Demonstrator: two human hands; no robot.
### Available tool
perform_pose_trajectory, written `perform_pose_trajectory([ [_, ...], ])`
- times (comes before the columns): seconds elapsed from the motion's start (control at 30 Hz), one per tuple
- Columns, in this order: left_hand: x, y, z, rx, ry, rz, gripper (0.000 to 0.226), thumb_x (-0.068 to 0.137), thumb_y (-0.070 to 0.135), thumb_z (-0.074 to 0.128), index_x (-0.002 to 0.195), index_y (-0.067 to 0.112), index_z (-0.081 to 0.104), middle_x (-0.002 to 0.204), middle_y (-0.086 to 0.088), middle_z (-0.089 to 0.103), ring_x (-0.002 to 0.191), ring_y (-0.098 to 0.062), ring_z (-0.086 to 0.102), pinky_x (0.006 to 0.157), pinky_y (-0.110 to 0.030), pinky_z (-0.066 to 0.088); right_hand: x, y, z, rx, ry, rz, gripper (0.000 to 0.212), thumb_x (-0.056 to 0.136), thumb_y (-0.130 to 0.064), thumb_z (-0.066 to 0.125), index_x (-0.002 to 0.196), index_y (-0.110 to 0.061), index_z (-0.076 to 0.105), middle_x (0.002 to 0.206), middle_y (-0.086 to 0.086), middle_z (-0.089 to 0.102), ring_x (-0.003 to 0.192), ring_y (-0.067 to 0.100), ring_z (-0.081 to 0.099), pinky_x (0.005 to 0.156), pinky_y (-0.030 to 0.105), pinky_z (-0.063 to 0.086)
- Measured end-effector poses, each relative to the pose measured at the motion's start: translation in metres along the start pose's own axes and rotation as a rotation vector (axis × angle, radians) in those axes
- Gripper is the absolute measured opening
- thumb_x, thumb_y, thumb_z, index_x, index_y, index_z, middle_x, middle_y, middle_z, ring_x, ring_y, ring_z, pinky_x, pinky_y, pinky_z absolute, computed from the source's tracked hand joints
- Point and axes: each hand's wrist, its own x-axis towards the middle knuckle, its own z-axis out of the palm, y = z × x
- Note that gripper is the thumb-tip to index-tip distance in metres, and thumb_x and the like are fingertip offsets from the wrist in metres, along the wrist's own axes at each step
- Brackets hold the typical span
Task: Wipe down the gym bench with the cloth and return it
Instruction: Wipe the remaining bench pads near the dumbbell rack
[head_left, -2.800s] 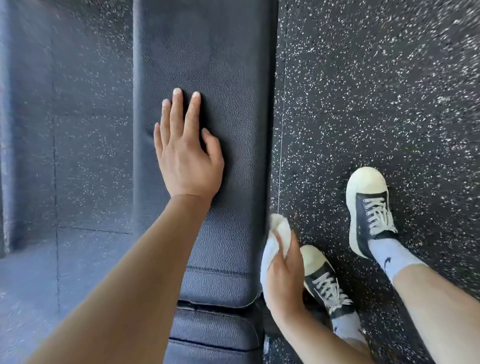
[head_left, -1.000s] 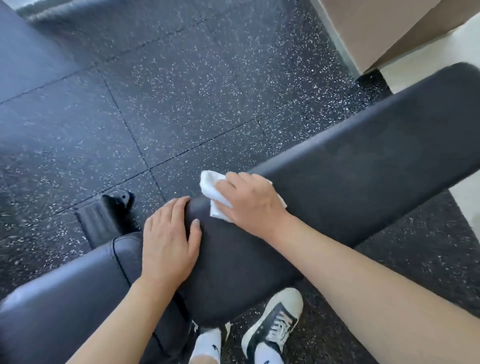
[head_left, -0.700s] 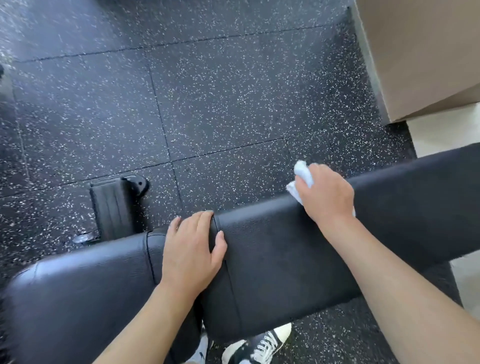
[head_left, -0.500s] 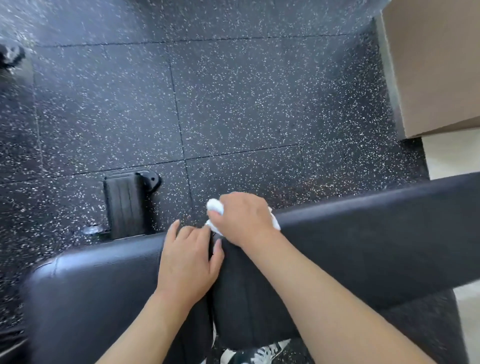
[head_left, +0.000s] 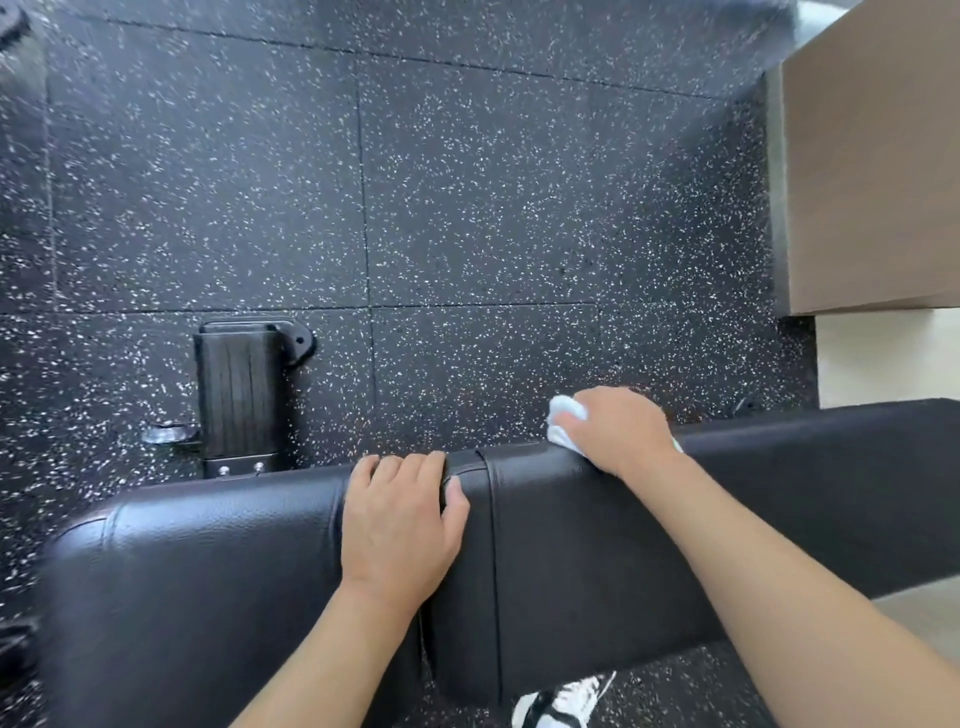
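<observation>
The black padded gym bench (head_left: 218, 582) runs across the lower part of the head view, with a seam between two pads near the middle. My left hand (head_left: 400, 519) rests on the left pad at the seam, fingers curled over the far edge. My right hand (head_left: 618, 428) grips a white cloth (head_left: 563, 418) against the far edge of the right pad; most of the cloth is hidden under the hand.
Black speckled rubber floor tiles (head_left: 493, 197) lie beyond the bench. A black bench foot (head_left: 244, 389) stands on the floor at left. A tan box-like unit (head_left: 872, 166) fills the upper right corner. My shoe (head_left: 566, 701) shows under the bench.
My right hand has slid the cloth to the right along the bench's far edge, away from the seam. My left hand has stayed at the seam.
</observation>
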Motion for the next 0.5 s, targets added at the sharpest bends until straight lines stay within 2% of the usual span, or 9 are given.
perform_pose_trajectory([
  [0.07,0.003,0.005,-0.003,-0.013,-0.004,-0.032,0.036,0.1,0.035,0.042,0.104,0.018,0.073,0.089,0.003,0.072,0.081,-0.027,0.065,0.093,-0.047,0.045,-0.001,-0.045,0.002,0.077,-0.019,-0.078,0.036,0.083,-0.056,0.049,0.104,-0.034,0.066,0.103,-0.001,0.069,0.094,0.032,0.061,0.078,0.039,0.05],
  [0.13,0.005,0.008,-0.005,-0.015,-0.028,-0.058,0.034,0.099,0.035,0.041,0.101,0.022,0.072,0.09,0.006,0.072,0.082,-0.024,0.066,0.092,-0.047,0.043,-0.003,-0.086,0.003,0.194,-0.047,-0.12,0.038,0.083,-0.053,0.05,0.096,-0.024,0.07,0.1,0.003,0.07,0.094,0.033,0.063,0.081,0.039,0.052],
  [0.23,0.008,0.014,-0.006,-0.042,-0.092,-0.093,0.031,0.099,0.036,0.035,0.091,0.027,0.064,0.084,0.01,0.066,0.081,-0.021,0.065,0.092,-0.044,0.041,-0.002,-0.103,0.003,0.275,-0.076,-0.178,0.034,0.085,-0.047,0.046,0.083,-0.019,0.064,0.091,0.004,0.066,0.091,0.035,0.061,0.082,0.04,0.052],
  [0.33,0.016,0.027,-0.003,-0.096,-0.13,-0.089,0.033,0.1,0.038,0.032,0.097,0.027,0.063,0.09,0.012,0.064,0.088,-0.019,0.063,0.088,-0.041,0.045,0.0,-0.072,0.001,0.234,-0.092,-0.245,0.029,0.086,-0.048,0.045,0.085,-0.025,0.062,0.09,-0.003,0.065,0.09,0.031,0.06,0.077,0.039,0.049],
  [0.4,0.021,0.048,0.002,-0.103,-0.137,-0.056,0.036,0.101,0.04,0.033,0.105,0.025,0.066,0.099,0.009,0.067,0.094,-0.022,0.064,0.086,-0.042,0.049,0.003,-0.027,0.001,0.215,-0.067,-0.206,0.031,0.086,-0.056,0.045,0.093,-0.031,0.063,0.096,-0.007,0.066,0.095,0.029,0.061,0.079,0.039,0.047],
  [0.5,0.032,0.092,0.013,-0.03,-0.174,-0.016,0.043,0.101,0.044,0.028,0.103,0.023,0.066,0.1,0.007,0.068,0.096,-0.023,0.064,0.092,-0.044,0.047,0.006,0.061,-0.003,0.122,-0.032,-0.117,0.03,0.089,-0.057,0.043,0.106,-0.038,0.061,0.1,-0.009,0.066,0.098,0.029,0.061,0.081,0.039,0.047],
])
